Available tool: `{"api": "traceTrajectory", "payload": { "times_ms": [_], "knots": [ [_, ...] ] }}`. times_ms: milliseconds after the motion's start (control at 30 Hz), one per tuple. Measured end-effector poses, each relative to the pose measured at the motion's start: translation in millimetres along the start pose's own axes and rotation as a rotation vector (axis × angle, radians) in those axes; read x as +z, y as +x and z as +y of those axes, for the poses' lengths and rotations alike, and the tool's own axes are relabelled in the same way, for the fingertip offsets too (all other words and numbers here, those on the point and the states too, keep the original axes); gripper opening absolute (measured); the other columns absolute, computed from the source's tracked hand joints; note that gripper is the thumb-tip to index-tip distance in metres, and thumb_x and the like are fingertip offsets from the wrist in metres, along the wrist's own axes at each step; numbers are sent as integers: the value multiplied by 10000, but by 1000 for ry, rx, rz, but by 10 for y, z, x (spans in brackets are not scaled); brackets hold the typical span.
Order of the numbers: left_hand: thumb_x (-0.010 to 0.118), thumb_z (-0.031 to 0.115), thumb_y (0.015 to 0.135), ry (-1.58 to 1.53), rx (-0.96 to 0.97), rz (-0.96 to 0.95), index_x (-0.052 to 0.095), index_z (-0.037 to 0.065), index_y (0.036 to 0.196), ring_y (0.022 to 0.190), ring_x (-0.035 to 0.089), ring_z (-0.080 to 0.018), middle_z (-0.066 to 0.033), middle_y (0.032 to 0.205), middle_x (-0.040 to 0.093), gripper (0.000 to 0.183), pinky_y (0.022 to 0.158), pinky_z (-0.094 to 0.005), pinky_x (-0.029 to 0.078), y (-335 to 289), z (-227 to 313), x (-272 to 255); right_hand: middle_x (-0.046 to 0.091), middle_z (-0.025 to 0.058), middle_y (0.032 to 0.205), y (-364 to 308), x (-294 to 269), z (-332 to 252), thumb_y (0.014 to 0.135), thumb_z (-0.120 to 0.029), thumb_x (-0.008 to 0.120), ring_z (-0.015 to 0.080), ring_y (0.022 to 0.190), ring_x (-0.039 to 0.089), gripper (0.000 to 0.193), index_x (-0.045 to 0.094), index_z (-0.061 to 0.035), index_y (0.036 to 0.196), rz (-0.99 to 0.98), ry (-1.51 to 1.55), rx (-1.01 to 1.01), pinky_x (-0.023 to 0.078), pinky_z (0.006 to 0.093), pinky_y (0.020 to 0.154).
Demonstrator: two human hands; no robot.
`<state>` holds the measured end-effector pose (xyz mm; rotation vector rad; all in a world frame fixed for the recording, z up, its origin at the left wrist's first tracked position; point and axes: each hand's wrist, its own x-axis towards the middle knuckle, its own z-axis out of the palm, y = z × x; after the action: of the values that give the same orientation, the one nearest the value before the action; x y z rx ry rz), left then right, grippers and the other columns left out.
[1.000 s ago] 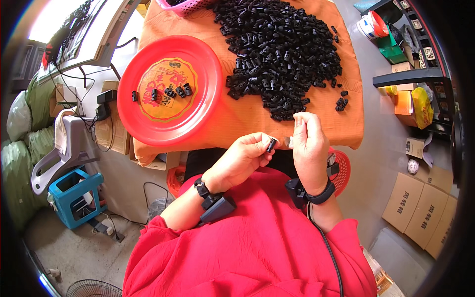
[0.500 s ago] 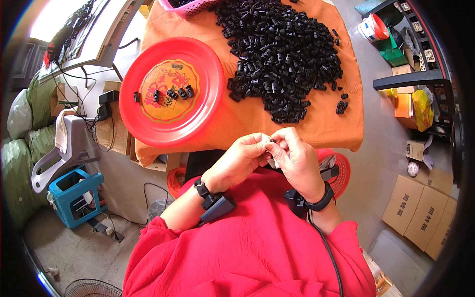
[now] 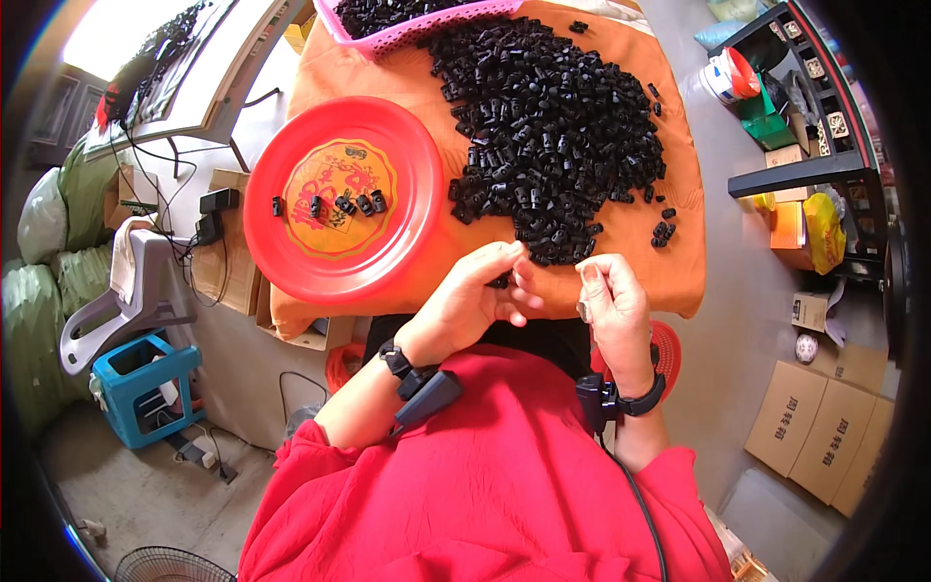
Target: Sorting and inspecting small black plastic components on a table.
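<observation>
My left hand (image 3: 464, 303) is at the table's near edge, fingers loosely curled, with a small black plastic piece (image 3: 500, 280), like a cord lock, partly hidden between thumb and fingers. Apart from it on the right, my right hand (image 3: 619, 308) is closed in a pinch; anything in its fingertips is too small to make out. Something whitish shows at its curled fingers. Beyond both hands spreads a big heap of similar black pieces (image 3: 558, 126). To the left, several black pieces lie in a loose row on a round red plate (image 3: 412, 247).
An orange cloth (image 3: 640, 267) covers the table. A pink basket (image 3: 427, 34) of black pieces stands at its far edge. Left on the floor are a blue stool (image 3: 145, 388) and a grey chair (image 3: 121, 296); right, cardboard boxes (image 3: 824, 427) and a dark shelf (image 3: 815, 175).
My hands, together before, have come apart: the right moved rightward and the left opened somewhat, showing the black piece. The view has shifted, showing more of the pink basket.
</observation>
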<state>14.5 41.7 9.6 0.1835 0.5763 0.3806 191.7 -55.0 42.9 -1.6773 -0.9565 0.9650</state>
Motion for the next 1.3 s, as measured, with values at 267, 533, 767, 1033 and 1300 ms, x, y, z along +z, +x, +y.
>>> {"api": "traceTrajectory", "payload": {
  "times_ms": [267, 533, 767, 1033, 1300],
  "knots": [
    [646, 178, 901, 1786, 975, 214, 594, 13, 1171, 875, 623, -266, -141, 940, 596, 321, 726, -344, 526, 396, -110, 131, 503, -32, 678, 46, -109, 55, 1030, -136, 552, 40, 569, 475, 137, 569, -36, 937, 47, -91, -22, 436, 227, 517],
    [660, 238, 905, 2053, 993, 188, 522, 55, 930, 835, 606, -295, -113, 887, 538, 230, 691, -384, 524, 453, -66, 85, 518, -12, 714, 148, -165, 14, 1030, -137, 547, 47, 577, 479, 148, 561, -23, 937, 66, -82, 8, 532, 254, 575],
    [646, 268, 968, 1219, 659, 294, 578, 46, 963, 671, 514, -134, -9, 802, 543, 232, 558, -264, 449, 369, 1, 62, 513, -15, 703, 224, -146, 21, 1029, -142, 552, 43, 582, 490, 147, 563, -27, 939, 59, -132, -29, 486, 242, 549],
    [589, 386, 995, 43, -65, -124, 594, 66, 1006, 609, 429, -67, 15, 815, 527, 320, 477, -197, 312, 108, 118, 88, 547, -18, 704, 128, 12, -166, 995, -91, 601, 38, 577, 515, 144, 591, -23, 1122, -97, -3, -39, 463, 220, 531],
    [572, 366, 1009, 3, -83, -73, 604, 68, 1005, 699, 566, -109, -18, 838, 616, 300, 532, -204, 389, 34, 0, 154, 647, 12, 805, 97, 117, -228, 979, -40, 607, 36, 645, 583, 228, 585, -26, 1205, -204, 7, -127, 503, 213, 559]
  ]
}}
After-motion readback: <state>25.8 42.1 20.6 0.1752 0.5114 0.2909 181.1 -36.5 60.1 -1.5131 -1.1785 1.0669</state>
